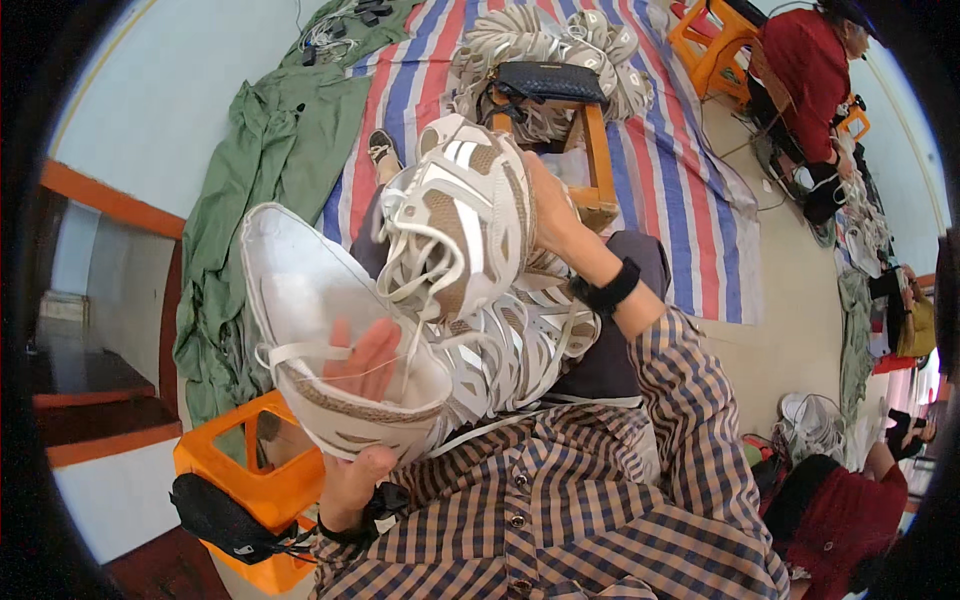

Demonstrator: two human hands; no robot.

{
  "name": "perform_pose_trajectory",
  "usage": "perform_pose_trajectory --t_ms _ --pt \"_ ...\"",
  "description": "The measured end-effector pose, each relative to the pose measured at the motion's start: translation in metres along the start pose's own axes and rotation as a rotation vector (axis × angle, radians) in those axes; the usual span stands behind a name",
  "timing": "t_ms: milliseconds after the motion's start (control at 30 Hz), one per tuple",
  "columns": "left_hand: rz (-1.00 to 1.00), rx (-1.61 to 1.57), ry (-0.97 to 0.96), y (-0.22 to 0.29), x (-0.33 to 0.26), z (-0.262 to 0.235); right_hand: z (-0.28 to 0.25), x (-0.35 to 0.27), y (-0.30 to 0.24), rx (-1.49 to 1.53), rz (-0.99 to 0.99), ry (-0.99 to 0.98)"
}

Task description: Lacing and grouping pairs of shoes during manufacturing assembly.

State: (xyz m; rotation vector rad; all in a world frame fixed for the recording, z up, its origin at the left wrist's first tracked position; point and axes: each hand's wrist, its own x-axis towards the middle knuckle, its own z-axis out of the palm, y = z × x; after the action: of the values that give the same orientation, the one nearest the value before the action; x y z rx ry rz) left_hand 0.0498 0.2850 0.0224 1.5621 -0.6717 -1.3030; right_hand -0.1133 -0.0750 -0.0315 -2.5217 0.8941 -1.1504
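My left hand [350, 478] grips the rim of a white and brown shoe upper [300, 260], thumb outside and fingers inside against its pale lining. A white strap and a thin thread cross its opening. My right hand [553, 212] is closed around the side of another beige shoe upper [470, 205] with brown mesh, silvery white strips and loose laces; some of its fingers are hidden behind it. Beneath both, several similar shoe uppers [510, 355] lie in a row across my lap.
Ahead, a black woven purse [547, 82] rests on a wooden stool [597, 165], with a heap of shoe uppers [535, 35] behind. An orange plastic stool [225, 430] bearing a black pouch [220, 518] stands left. Striped sheeting [690, 230] covers the floor; a person in red [808, 75] sits far right.
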Motion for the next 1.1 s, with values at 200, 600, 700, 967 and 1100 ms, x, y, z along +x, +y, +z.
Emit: perform_pose_trajectory --t_ms 200,600,700,967,1100 --pt "0.34 -0.121 -0.032 0.059 0.034 0.066 -0.028 0.008 -0.056 1.489 0.919 -0.397" --pt "0.07 0.022 -0.02 0.059 0.034 0.059 -0.051 -0.008 -0.111 1.612 0.571 -0.403" --pt "0.127 -0.038 -0.09 0.049 0.039 0.057 -0.054 0.0 -0.122 1.572 0.475 -0.455" --pt "0.292 -0.226 0.138 0.0 0.046 0.044 -0.046 0.0 -0.125 1.494 0.423 -0.451" --pt "0.947 0.748 0.131 0.003 0.049 0.031 -0.042 0.025 -0.073 0.787 0.36 -0.159"
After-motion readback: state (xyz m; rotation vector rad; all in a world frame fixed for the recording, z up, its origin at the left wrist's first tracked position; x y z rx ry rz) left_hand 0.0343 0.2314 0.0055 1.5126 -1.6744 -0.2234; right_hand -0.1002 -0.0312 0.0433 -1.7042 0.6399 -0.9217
